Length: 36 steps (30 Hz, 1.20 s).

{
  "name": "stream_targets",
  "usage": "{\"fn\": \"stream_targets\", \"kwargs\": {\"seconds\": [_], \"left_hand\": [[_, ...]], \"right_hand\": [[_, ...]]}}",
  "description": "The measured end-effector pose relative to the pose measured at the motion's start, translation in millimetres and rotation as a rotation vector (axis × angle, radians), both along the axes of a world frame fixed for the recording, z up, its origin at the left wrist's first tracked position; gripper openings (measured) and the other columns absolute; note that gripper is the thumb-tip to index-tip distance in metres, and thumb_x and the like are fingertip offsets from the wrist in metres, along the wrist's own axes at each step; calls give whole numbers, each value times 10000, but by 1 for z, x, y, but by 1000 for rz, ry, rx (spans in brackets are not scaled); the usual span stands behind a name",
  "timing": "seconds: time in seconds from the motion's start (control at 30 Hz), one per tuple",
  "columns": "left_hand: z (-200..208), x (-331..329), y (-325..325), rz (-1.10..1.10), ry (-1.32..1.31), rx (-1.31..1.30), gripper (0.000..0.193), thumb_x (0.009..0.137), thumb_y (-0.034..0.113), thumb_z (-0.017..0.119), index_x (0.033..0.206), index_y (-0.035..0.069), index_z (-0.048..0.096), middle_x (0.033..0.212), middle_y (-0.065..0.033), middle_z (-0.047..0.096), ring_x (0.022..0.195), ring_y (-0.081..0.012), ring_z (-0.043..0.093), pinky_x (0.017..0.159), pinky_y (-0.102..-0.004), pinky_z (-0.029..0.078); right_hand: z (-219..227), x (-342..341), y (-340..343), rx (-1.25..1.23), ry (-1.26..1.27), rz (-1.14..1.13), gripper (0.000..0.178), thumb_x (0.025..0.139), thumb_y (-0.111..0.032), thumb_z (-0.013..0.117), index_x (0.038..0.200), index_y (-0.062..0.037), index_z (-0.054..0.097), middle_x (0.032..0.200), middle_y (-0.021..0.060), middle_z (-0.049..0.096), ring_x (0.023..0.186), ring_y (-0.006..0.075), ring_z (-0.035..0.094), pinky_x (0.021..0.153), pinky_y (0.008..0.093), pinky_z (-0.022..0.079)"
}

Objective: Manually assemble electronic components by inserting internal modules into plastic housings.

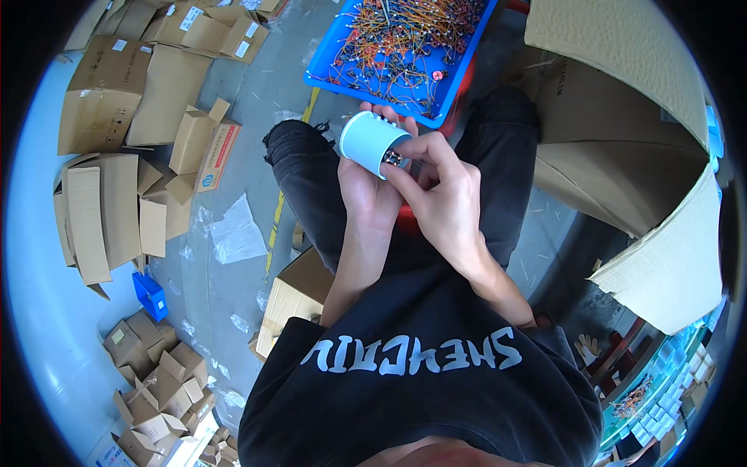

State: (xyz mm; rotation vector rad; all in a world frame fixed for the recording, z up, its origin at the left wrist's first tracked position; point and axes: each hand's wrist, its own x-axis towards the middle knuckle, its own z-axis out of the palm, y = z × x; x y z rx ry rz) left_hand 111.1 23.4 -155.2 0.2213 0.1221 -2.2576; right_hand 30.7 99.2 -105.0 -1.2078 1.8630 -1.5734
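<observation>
My left hand (364, 193) is wrapped round a light blue plastic cup-shaped housing (366, 142) with small raised bumps along one side. The housing lies tilted, its open mouth facing right. At that mouth, the thumb and fingers of my right hand (450, 193) pinch a small dark part (392, 157) with shiny bits, just inside the rim. Its exact kind is too small to make out. Just beyond my hands sits a blue tray (334, 87) holding a tangle of orange, red and black wires (405, 35) with small parts attached.
A large open cardboard box (607, 156) stands close on my right. Stacked cartons (105, 93) line the left side, with a small blue bin (150, 296) below them. Plastic scraps (237, 229) litter the grey floor. Another box (299, 292) is beside my left forearm.
</observation>
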Motion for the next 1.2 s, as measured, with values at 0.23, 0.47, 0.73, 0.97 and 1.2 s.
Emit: {"fn": "stream_targets", "kwargs": {"seconds": [0.23, 0.47, 0.73, 0.97, 1.2], "left_hand": [[-2, -3, 0, -11, -68, -31, 293, 1018, 217, 390, 1209, 46, 533, 1160, -112, 594, 1099, -241, 579, 1049, -432, 426], [-2, -4, 0, -132, 48, -29, 318, 1008, 206, 421, 1235, 3, 513, 1238, -159, 570, 1163, -260, 554, 1075, -443, 413], [-23, 1, -4, -185, 40, 63, 330, 1005, 150, 422, 1278, -19, 497, 1234, -165, 584, 1178, -261, 552, 1066, -422, 437], [-26, 1, -9, -198, 1, 42, 316, 1012, 155, 408, 1258, -13, 510, 1238, -167, 582, 1156, -259, 566, 970, -397, 518], [-23, 0, -13, -215, 11, 116, 313, 1021, 150, 371, 1260, -13, 490, 1231, -174, 583, 1124, -272, 587, 902, -399, 558]], "right_hand": [[2, -3, 0, 4, -30, -12, 249, 780, -38, 759, 943, 6, 575, 705, 89, 632, 470, 88, 503, 447, 229, 393], [-4, -2, 2, -5, 6, -60, 250, 789, -74, 755, 940, -13, 565, 718, 114, 624, 475, 159, 569, 458, 281, 453], [-7, -7, -2, -44, 40, -65, 259, 784, -13, 750, 969, 20, 572, 727, 102, 644, 500, 84, 559, 463, 217, 429], [-7, -14, -4, -26, -98, 26, 277, 794, -19, 738, 1017, 26, 578, 773, 117, 681, 532, 115, 624, 503, 227, 489], [-15, -12, -8, -8, -17, 36, 275, 814, -16, 711, 1063, 13, 596, 777, 132, 690, 542, 150, 655, 506, 242, 499]]}}
